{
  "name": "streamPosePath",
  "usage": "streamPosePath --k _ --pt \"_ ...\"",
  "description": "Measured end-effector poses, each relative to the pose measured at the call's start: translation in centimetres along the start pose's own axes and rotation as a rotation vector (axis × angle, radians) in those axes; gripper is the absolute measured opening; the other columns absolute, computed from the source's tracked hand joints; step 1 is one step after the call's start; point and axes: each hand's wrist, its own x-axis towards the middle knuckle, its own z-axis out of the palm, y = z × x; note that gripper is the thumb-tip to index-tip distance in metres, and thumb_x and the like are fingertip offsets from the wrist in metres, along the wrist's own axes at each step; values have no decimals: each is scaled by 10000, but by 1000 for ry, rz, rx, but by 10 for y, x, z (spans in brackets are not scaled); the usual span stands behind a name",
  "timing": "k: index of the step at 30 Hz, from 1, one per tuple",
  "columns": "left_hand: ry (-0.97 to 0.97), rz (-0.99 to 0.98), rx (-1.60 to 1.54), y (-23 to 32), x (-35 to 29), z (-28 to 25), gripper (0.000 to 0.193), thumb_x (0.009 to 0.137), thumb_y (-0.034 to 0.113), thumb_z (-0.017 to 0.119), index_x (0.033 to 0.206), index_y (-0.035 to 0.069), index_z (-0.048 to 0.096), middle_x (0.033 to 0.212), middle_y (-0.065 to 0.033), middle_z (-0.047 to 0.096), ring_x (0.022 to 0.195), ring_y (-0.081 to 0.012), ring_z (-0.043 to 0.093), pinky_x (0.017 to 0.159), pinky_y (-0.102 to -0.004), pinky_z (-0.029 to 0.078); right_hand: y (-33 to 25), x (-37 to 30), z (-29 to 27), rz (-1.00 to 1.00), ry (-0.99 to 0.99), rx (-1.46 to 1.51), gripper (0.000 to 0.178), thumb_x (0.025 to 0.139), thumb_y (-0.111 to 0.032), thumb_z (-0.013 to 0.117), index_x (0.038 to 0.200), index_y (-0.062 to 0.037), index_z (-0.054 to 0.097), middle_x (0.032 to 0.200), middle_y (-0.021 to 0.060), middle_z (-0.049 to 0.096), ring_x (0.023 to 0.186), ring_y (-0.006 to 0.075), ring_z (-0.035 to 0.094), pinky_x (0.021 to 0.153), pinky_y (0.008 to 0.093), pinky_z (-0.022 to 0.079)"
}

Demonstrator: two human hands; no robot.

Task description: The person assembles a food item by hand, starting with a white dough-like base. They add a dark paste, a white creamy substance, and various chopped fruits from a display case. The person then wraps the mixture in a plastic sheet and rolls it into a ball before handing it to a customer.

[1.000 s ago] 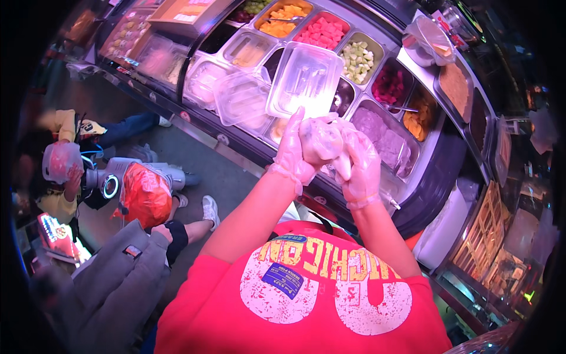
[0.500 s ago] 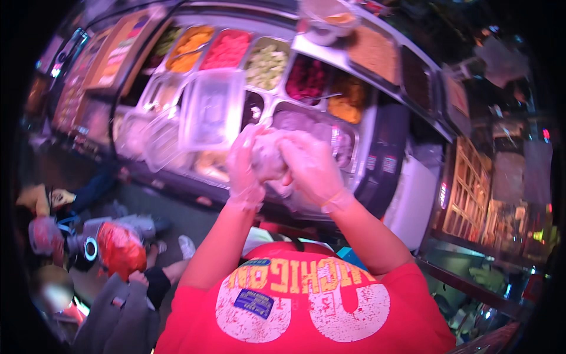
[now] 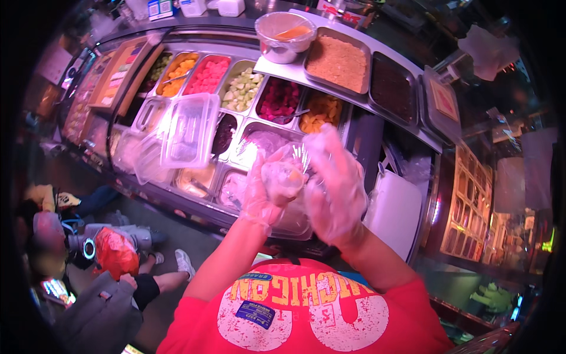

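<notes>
My left hand (image 3: 264, 192), in a clear plastic glove, cups a pale, soft, rounded lump (image 3: 286, 180) with a yellowish piece showing at its top. My right hand (image 3: 335, 194), gloved the same way, stands just to the right of the lump. Its fingers stretch upward, slightly smeared by motion, and nothing shows in them. Both hands are over the near side of a topping counter. Beyond the lump, a metal pan holds purple mash (image 3: 265, 140), partly hidden by my hands.
Metal pans hold mango cubes (image 3: 177, 74), pink cubes (image 3: 206, 75), pale green cubes (image 3: 242, 88), dark red fruit (image 3: 279, 100) and orange pieces (image 3: 320, 112). Clear lids (image 3: 191, 130) lie left. A crumb tray (image 3: 337, 62) and bowl (image 3: 285, 38) stand behind. Someone sits lower left beside a red bag (image 3: 116, 252).
My right hand has come off the lump and moved right, its fingers straightened. My left hand still cups the lump, which now shows a yellowish piece. The view has shifted.
</notes>
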Motion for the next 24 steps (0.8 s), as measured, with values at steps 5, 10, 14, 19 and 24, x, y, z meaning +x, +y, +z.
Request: streamPosePath --k 5,10,14,19,24 --pt "-189 55 -82 -22 -9 18 497 1030 524 582 1289 102 621 1147 -133 707 1044 -273 705 931 -413 599 15 -29 58 290 253 263 541 1094 -349 447 1424 73 526 1502 294 503 1383 433 514 1167 461 379" --pt "71 377 138 -49 -16 34 620 1052 566 511 1351 29 587 1270 -132 674 1172 -267 665 1050 -426 536 9 -22 52 759 159 977 547 1057 -386 547 1366 65 578 1326 209 645 1244 315 627 1077 413 479" --pt "-308 432 233 -38 -51 54 878 1066 685 225 1581 -14 354 1608 -194 401 1489 -300 387 1265 -457 235 44 -10 53 1204 223 1874 519 1043 -369 573 1385 21 589 1352 198 640 1259 305 620 1012 426 554" --pt "-230 870 740 -30 -65 46 826 1107 594 187 1586 -68 304 1638 -203 359 1500 -313 372 1233 -444 259 49 -7 53 1031 146 2485 563 1060 -385 549 1447 25 530 1523 248 501 1437 403 459 1170 531 429" --pt "-218 1162 1124 -30 -56 35 628 1144 365 231 1569 -90 315 1614 -223 388 1513 -311 355 1232 -414 266 32 -12 52 1091 193 2550 569 1066 -405 529 1453 12 527 1561 232 462 1468 389 414 1269 546 250"
